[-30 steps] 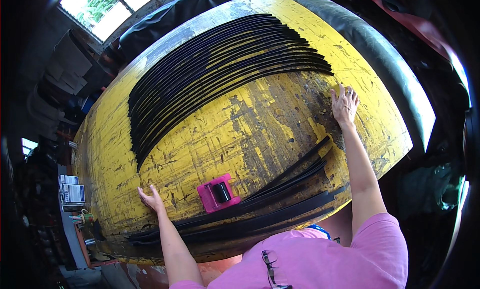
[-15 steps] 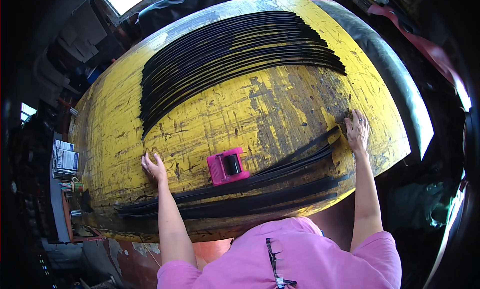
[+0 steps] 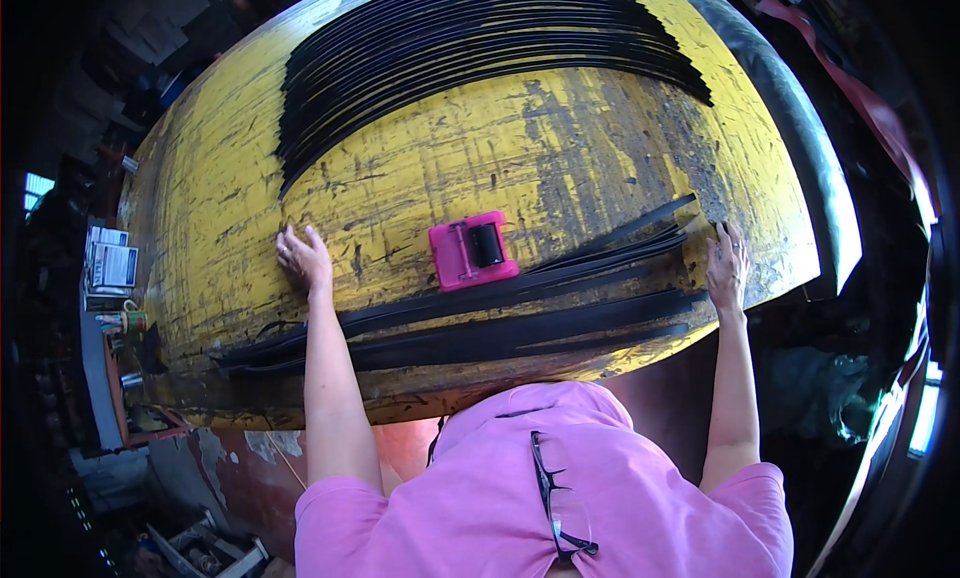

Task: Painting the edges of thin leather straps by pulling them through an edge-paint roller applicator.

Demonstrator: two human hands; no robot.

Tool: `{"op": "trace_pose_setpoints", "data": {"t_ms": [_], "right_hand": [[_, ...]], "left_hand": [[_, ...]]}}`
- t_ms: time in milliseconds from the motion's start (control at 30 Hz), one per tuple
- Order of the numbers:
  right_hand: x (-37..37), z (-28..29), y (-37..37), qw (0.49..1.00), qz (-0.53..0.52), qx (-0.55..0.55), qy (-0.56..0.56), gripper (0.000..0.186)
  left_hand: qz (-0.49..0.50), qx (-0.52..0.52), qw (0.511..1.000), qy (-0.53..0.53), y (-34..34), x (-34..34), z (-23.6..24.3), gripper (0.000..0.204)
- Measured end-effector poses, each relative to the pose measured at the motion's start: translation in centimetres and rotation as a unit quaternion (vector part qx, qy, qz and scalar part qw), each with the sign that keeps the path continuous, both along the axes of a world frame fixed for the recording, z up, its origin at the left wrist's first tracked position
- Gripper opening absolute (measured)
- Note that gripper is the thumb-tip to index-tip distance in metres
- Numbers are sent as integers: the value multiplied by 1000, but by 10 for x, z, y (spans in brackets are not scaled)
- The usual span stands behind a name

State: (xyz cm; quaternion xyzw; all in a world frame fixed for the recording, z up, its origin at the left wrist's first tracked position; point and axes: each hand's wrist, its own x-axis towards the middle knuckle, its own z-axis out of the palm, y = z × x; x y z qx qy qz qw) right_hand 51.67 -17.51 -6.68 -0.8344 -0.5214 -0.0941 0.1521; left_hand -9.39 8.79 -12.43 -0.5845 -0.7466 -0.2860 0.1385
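My left hand (image 3: 306,262) rests over the yellow table (image 3: 420,168), fingers loosely bent and thumb apart, with nothing seen in it. It lies left of a pink tape dispenser (image 3: 453,260) that holds a black roll. My right hand (image 3: 728,268) is open near the table's right edge, fingers a little curled, beside the right ends of a loose bunch of black strips (image 3: 600,263). Wider flat black strips (image 3: 480,344) lie along the near edge. Farther back, several long black strips (image 3: 470,38) are laid side by side in a fanned row.
Dark sheeting (image 3: 790,98) runs beyond the table's right side. On the left, a shelf carries small boxes (image 3: 112,263) and a cup of pens or tools (image 3: 125,322). Eyeglasses (image 3: 550,493) hang on my pink shirt. A crate (image 3: 205,548) sits on the floor at lower left.
The view has tilted, so the table sits higher in the picture. My right hand has come nearer along the table, level with the loose strip ends. The left hand has barely shifted relative to the table.
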Motion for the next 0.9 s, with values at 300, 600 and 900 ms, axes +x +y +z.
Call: {"op": "trace_pose_setpoints", "data": {"t_ms": [300, 600, 900], "right_hand": [[-37, 19, -11, 996, -13, 29, 83, 16], [-136, 68, 46, 913, 342, -5, 221, 31], [-141, 56, 92, 854, 458, -182, 169, 47]], "left_hand": [[-159, -143, 929, -301, -42, -32, 48, 49], [-399, -351, 831, -165, -122, 7, 114, 50], [-449, -359, 813, -90, -118, 25, 94, 48]]}}
